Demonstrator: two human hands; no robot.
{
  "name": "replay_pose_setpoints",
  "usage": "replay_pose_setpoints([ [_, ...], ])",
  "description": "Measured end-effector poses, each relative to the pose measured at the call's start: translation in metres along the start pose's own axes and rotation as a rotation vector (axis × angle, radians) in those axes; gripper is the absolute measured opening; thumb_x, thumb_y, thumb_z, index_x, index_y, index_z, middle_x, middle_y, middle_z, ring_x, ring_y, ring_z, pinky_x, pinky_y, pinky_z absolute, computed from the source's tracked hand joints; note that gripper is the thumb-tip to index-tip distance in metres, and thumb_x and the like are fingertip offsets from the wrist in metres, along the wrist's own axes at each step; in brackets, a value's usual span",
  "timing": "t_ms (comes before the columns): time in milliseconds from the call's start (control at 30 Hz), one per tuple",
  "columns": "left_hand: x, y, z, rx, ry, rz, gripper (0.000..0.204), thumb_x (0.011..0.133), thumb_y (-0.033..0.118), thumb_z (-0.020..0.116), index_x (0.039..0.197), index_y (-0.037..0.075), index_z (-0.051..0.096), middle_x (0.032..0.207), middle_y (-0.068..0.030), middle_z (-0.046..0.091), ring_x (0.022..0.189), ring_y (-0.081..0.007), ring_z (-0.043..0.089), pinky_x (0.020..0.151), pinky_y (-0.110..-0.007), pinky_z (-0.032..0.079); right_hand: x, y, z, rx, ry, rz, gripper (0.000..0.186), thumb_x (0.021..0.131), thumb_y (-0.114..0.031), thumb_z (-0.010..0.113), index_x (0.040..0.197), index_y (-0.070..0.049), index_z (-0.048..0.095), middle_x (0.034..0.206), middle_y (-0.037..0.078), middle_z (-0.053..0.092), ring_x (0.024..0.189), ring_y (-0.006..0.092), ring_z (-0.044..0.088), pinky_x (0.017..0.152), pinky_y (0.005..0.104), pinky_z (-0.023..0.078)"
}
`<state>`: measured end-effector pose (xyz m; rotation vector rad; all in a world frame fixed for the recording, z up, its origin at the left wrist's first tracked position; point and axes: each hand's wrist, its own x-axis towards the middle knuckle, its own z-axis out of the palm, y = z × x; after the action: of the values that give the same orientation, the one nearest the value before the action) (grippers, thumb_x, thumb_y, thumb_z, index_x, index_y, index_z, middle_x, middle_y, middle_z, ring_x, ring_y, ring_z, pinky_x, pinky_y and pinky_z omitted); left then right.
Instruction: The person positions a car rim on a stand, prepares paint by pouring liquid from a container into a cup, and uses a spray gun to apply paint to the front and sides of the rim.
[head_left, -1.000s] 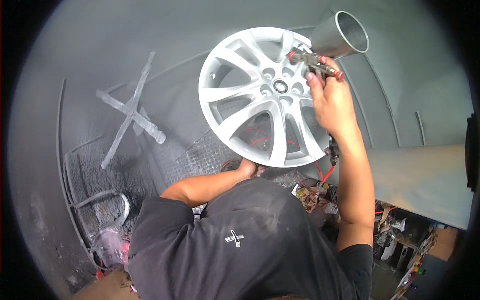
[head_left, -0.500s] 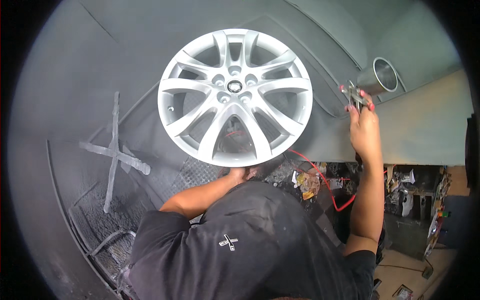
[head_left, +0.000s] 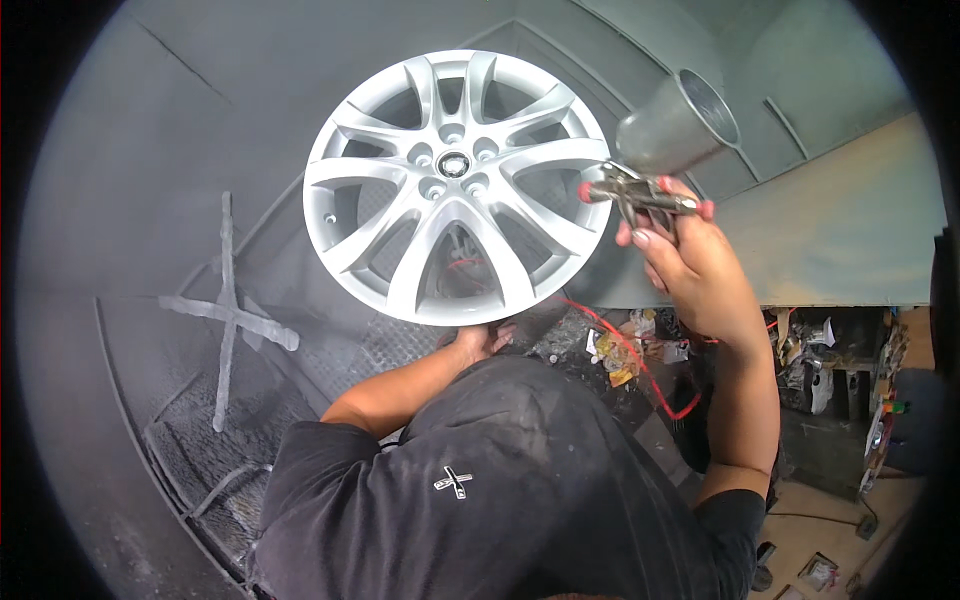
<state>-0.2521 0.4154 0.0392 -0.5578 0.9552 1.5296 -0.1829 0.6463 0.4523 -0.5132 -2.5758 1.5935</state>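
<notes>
A silver multi-spoke alloy wheel (head_left: 460, 215) lies face up in front of me, with a dark round centre cap. My right hand (head_left: 690, 250) is closed around a metal spray gun (head_left: 645, 197), which is level with the wheel's right side. On the gun sits a tilted metal paint cup (head_left: 675, 125), its round end toward the upper right. Just below the wheel's near edge is my left hand (head_left: 484, 342), fingers curled. The rim partly covers that hand, so what it holds cannot be made out.
A red hose (head_left: 640, 365) curves on the right below the wheel. Crumpled litter (head_left: 615, 355) lies near it. Grey tape strips form a cross (head_left: 228, 315) on the dark surface at left. A cluttered shelf (head_left: 830, 380) stands at right, below a pale panel (head_left: 830, 230).
My right hand has brought the spray gun leftward, toward the wheel, and its cup looks larger. The wheel sits slightly further left in view. My left hand stays at the near edge.
</notes>
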Motion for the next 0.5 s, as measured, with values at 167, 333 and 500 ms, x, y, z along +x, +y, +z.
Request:
replay_pose_setpoints([
  [167,-0.003,0.003,0.001,-0.027,-0.043,-0.006,0.035,0.105,0.040,0.045,0.128,0.017,0.058,0.132,-0.0030,0.056,0.110,-0.0207,0.062,0.082,-0.031,0.053,0.041,-0.009,0.007,-0.502,0.039,-0.222,0.025,0.099,-0.012,0.057,0.105,0.012,0.055,0.096,0.026,0.065,0.079,0.0448,0.060,0.077,0.0446,0.049],
  [333,-0.014,0.008,0.003,-0.014,0.088,-0.008,0.033,0.103,0.039,0.051,0.126,0.016,0.059,0.127,-0.0066,0.058,0.104,-0.0198,0.060,0.077,-0.028,0.056,0.068,0.009,-0.002,-0.561,0.176,-0.249,0.026,0.099,-0.014,0.057,0.116,0.007,0.055,0.088,0.028,0.064,0.087,0.0456,0.063,0.077,0.0461,0.049],
  [500,-0.008,0.009,-0.014,-0.050,0.009,-0.030,0.033,0.103,0.038,0.052,0.123,0.015,0.061,0.120,-0.0059,0.061,0.098,-0.0189,0.063,0.072,-0.029,0.057,0.078,0.027,-0.025,-0.601,0.293,-0.199,0.028,0.099,-0.014,0.058,0.114,0.009,0.055,0.092,0.030,0.065,0.089,0.0478,0.063,0.078,0.0488,0.049],
])
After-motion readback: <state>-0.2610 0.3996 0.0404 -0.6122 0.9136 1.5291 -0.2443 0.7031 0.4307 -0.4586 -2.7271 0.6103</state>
